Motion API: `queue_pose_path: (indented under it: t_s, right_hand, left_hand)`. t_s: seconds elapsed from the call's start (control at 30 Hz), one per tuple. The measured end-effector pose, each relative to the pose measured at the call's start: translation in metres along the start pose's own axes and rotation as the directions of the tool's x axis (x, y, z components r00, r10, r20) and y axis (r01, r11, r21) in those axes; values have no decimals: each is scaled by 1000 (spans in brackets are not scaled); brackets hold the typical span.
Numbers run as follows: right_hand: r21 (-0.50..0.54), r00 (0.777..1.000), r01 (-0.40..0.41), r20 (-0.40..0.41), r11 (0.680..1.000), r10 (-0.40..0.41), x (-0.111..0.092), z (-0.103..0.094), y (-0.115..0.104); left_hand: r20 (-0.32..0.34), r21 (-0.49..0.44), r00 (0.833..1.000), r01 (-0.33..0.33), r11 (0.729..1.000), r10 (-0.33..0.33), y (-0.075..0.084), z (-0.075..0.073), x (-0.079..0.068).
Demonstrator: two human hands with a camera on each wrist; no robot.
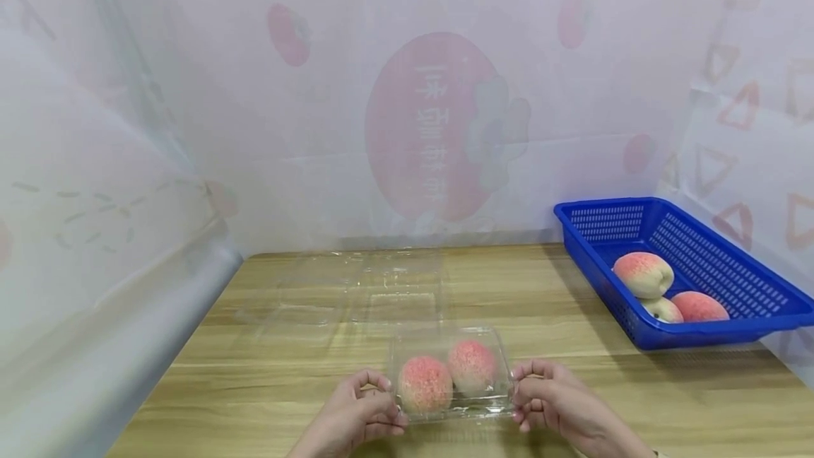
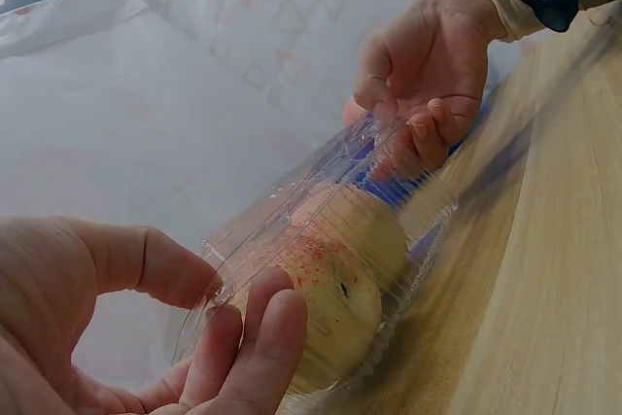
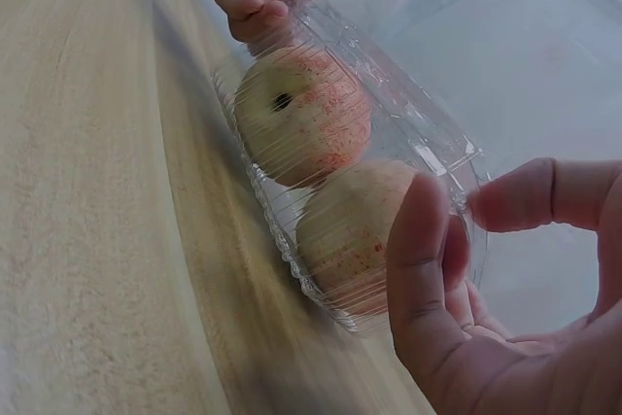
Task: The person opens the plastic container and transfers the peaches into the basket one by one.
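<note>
A clear plastic clamshell box (image 1: 461,407) with two peaches in it, one on the left (image 1: 426,384) and one on the right (image 1: 473,366), is between my hands near the front of the table. My left hand (image 1: 365,408) pinches its left edge with thumb and fingers. At the opposite edge my right hand (image 1: 556,401) pinches the plastic the same way. In the left wrist view the box (image 2: 423,240) is tilted, its ribbed side facing the wooden surface. The right wrist view shows a dark stem hollow on one peach (image 3: 301,114).
A blue basket (image 1: 610,302) at the right holds several peaches, such as one on top (image 1: 642,274). Other clear plastic boxes (image 1: 397,306) lie at the back left of the wooden table (image 1: 210,380). White printed sheets (image 1: 318,126) stand behind and at both sides.
</note>
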State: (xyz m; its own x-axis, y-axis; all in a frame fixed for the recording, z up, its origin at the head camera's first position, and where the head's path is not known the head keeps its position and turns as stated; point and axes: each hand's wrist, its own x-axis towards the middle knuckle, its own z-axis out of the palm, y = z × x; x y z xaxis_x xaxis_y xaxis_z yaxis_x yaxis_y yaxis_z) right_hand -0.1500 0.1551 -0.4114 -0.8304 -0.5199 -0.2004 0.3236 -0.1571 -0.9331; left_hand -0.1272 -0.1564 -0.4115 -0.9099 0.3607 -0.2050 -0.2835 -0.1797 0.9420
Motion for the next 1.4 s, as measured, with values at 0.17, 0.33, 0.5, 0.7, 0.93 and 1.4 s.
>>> queue_pose_path:
  t_s: [0.17, 0.33, 0.5, 0.7, 0.93, 1.4]
  right_hand:
    - [6, 1000, -14, -11, 1000, 14, 1, 0, 3]
    - [3, 999, -19, -27, 1000, 19, 3, 0, 6]
    - [-9, 999, -12, -37, 1000, 12, 4, 1, 10]
    - [-15, 999, -6, -44, 1000, 5, 6, 1, 15]
    - [-19, 999, -15, -49, 1000, 14, 5, 4, 16]
    - [-337, 905, 111, -355, 935, -236, 3, -3, -8]
  left_hand:
    - [-20, 6, 1000, 23, 1000, -23, -2, -1, 1]
    - [-41, 10, 998, 40, 999, -39, -4, -2, 2]
    - [-57, 18, 997, 47, 999, -46, -7, -4, 2]
    - [-86, 37, 995, 59, 998, -56, -9, -4, 0]
    - [-121, 64, 990, 78, 995, -70, -10, -4, -3]
    - [-23, -26, 997, -70, 997, 69, 19, -12, -12]
